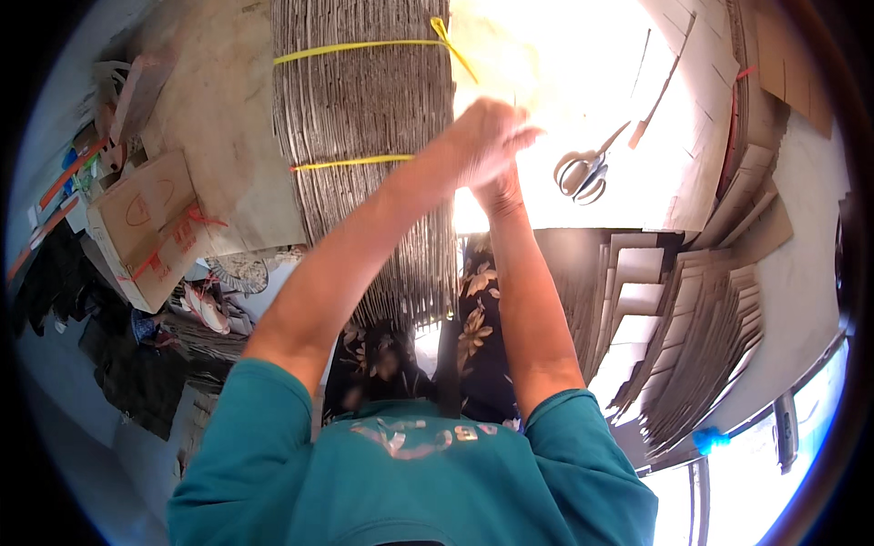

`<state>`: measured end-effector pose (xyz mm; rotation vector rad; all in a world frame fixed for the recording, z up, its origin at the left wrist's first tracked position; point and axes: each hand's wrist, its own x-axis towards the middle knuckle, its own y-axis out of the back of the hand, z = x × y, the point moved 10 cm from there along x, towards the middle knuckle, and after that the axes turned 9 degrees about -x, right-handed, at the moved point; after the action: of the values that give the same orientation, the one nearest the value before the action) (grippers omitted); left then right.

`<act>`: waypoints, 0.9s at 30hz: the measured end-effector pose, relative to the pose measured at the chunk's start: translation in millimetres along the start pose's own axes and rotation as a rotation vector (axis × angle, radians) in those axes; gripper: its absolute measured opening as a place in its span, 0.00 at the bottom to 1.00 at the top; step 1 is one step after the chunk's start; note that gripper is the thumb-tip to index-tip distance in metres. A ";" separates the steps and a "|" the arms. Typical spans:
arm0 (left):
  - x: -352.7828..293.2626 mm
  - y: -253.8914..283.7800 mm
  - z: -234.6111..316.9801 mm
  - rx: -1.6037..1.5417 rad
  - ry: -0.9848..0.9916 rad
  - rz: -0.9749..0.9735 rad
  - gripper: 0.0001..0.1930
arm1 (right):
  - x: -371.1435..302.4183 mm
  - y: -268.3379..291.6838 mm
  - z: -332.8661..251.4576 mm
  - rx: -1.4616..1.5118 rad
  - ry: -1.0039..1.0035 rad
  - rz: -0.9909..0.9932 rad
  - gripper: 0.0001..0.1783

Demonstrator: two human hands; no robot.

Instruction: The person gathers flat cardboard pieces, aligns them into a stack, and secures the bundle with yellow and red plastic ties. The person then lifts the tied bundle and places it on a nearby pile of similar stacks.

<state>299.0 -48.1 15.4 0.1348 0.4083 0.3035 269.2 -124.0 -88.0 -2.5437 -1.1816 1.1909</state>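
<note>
A tall stack of flat brown cardboard (364, 109) lies in front of me with its layered edges up. One yellow strap (364, 47) crosses its far part and ends in a knot with loose tails at the right. A second yellow strap (355, 163) runs across nearer me and disappears behind my left forearm. My left hand (487, 136) is closed, slightly blurred, at the stack's right edge. Just below it and touching it is my right hand (499, 189), its fingers mostly hidden. Whatever lies between the hands cannot be made out.
Black-handled scissors (583, 175) lie on the brightly lit table (546, 55) to the right. Many folded cardboard pieces (683, 318) stand at the lower right. A cardboard box (150, 223) sits at the left, near assorted clutter.
</note>
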 end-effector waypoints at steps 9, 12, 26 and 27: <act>32.1 3.1 9.7 0.280 -0.031 -0.085 0.08 | -29.1 -19.6 -14.6 0.303 -0.095 -0.039 0.08; 14.1 19.0 32.4 0.267 0.000 -0.156 0.08 | -27.7 -12.4 -6.3 0.373 -0.061 -0.095 0.07; -72.2 38.3 -40.8 -0.165 0.232 0.410 0.03 | -16.4 -19.2 4.0 0.488 -0.048 -0.095 0.09; -72.2 36.8 -40.4 -0.217 0.265 0.432 0.03 | -16.3 -20.8 0.9 0.512 -0.047 -0.092 0.09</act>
<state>209.7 -33.3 12.3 -0.0331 0.6053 0.7935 249.5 -120.9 -70.7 -2.0718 -0.8495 1.3304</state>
